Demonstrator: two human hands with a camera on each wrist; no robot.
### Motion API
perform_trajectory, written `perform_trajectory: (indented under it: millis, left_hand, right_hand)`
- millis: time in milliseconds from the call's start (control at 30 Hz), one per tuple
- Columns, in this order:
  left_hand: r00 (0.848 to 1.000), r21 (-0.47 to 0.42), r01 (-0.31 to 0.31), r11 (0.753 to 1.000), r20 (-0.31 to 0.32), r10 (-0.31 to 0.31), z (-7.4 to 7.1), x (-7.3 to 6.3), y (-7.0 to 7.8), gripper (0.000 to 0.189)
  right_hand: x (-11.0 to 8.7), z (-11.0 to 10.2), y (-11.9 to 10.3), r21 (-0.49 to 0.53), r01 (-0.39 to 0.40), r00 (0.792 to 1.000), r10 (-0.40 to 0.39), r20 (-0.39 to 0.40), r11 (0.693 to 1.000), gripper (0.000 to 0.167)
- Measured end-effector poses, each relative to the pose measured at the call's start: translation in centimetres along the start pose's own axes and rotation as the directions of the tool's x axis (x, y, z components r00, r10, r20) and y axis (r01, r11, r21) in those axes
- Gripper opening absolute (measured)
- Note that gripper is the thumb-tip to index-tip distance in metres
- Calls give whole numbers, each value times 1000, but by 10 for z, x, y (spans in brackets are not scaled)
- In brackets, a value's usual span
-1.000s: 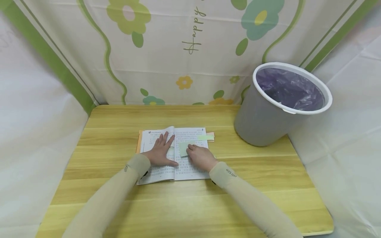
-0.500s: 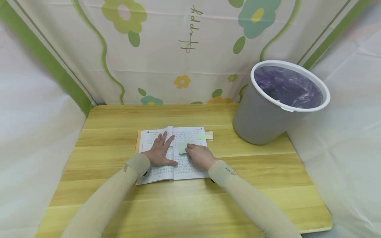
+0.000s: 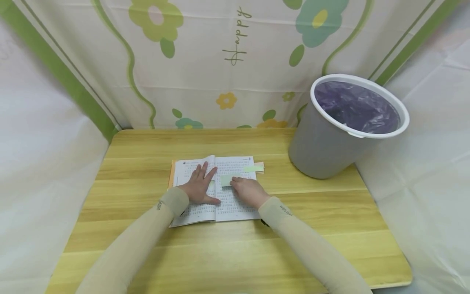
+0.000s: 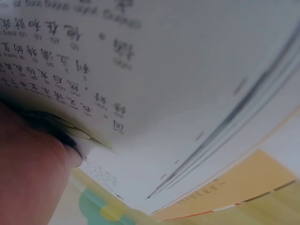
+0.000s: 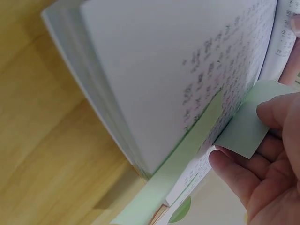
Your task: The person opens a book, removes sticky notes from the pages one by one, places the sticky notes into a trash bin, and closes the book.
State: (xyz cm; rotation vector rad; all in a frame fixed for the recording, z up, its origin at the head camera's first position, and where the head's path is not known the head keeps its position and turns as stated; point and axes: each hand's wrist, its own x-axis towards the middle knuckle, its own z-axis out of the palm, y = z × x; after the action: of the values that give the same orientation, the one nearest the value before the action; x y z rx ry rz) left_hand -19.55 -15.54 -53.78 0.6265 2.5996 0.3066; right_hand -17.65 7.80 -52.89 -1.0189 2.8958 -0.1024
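An open book (image 3: 233, 209) printed with small characters lies on the wooden table. My left hand (image 3: 198, 188) rests on its left page with fingers spread and the thumb reaching across the fold. On the right page my right hand (image 3: 250, 192) pinches a pale green sticky note (image 3: 226, 181) at its right side. In the right wrist view the thumb lies over the note (image 5: 246, 126), whose near edge stands off the page. A longer light green strip (image 3: 253, 168) sticks out past the page's right edge. The left wrist view shows the left page (image 4: 164, 108) close up.
A grey waste bin (image 3: 323, 147) with a purple liner stands at the table's back right. Behind the table (image 3: 235, 261) hangs a flowered curtain (image 3: 205, 73). An orange cover edge (image 3: 171, 175) shows at the book's left.
The sticky note's lower edge has risen off the page, so the note looks shorter from above. The right hand has shifted slightly; the left hand stays on the page.
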Motion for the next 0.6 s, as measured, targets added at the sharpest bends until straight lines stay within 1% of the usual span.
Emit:
perform_trajectory:
  millis: [133,267,333,400,467,600]
  left_hand:
    - [1000,15,16,1000,20,-16,-3,-1,5,131]
    - [999,34,21,999,32,-22,-5,-1,7,132]
    - [998,50,32,998,46,-34,-6,0,9,133]
    - [998,48,36,998,48,-38,-7,1,10,134]
    - [996,58,52,997,64,-56,-8,3,12,134]
    - [995,41,72,997,66,-74,-8,7,15,133]
  right_hand:
    - [-1,-2,2,25,-14,1000,14,12,1000,30]
    - [-2,-2,3,49,-20,1000,21,-2,999,30]
    - [-3,-2,4,70,-21,1000,23,-22,997,29]
    - [-3,-1,5,88,-22,999,26,-41,996,27]
    - [-3,-1,5,98,-30,998,35,-55,995,23]
    - [-2,-2,4,124,-62,996,69,-57,990,16]
